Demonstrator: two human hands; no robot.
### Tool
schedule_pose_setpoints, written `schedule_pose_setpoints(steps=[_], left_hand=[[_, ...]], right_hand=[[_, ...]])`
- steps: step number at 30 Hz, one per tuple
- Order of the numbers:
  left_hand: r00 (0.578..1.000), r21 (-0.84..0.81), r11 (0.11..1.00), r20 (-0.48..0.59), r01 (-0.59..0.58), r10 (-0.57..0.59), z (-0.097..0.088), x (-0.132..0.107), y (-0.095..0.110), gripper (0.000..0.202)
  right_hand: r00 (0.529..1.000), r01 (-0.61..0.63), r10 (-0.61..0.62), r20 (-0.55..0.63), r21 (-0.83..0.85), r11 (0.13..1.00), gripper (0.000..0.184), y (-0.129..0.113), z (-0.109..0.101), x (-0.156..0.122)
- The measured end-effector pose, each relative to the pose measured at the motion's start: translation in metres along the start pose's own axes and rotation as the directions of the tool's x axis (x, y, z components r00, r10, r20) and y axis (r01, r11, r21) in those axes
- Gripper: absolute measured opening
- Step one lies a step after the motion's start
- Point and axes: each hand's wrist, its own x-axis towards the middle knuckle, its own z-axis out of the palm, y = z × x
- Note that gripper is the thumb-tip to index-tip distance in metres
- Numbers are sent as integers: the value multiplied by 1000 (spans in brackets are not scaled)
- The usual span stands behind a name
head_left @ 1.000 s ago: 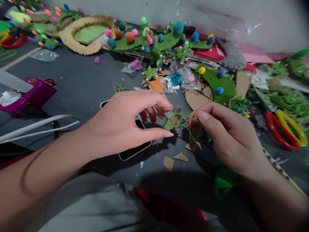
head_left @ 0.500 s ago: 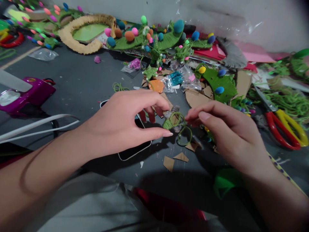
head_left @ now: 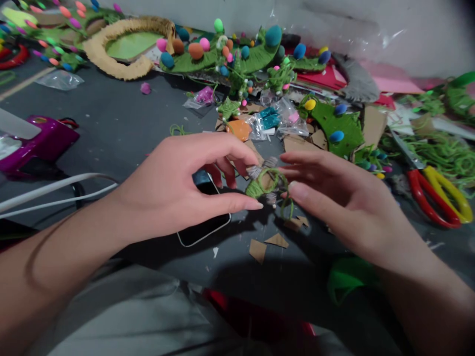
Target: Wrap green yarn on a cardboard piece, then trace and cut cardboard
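Observation:
My left hand (head_left: 178,185) pinches a small cardboard piece partly wrapped in green yarn (head_left: 261,183) between thumb and fingers, just above the dark table. My right hand (head_left: 341,200) sits right of it, fingers stretched toward the piece, with the loose green yarn strand (head_left: 285,205) looping down under its fingertips. Whether those fingertips grip the strand is unclear. A phone (head_left: 202,225) lies on the table beneath my left hand.
Cardboard scraps (head_left: 265,244) lie in front of the hands. Red and yellow scissors (head_left: 440,195) rest at right by loose green yarn (head_left: 441,153). A purple glue gun (head_left: 35,143) with white cable is at left. Yarn shapes with coloured balls (head_left: 237,54) line the back wall.
My right hand has opened from a pinch and moved left, closer to the wrapped piece. The yarn loop has drawn in. The camera view shifted slightly.

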Motion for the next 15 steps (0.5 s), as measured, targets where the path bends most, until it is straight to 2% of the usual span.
schedule_pose_setpoints(steps=[2,8,15], left_hand=[[1000,-43,999,13,-2,3,1,1,-3,36],[993,-60,994,80,91,-86,4,9,-5,39],[989,-31,993,98,110,-106,7,13,-3,41]], right_hand=[[999,-33,31,29,56,998,34,1,3,0],[992,-122,124,-23,80,989,29,-2,4,3],[993,-115,117,-29,65,991,25,0,3,5]])
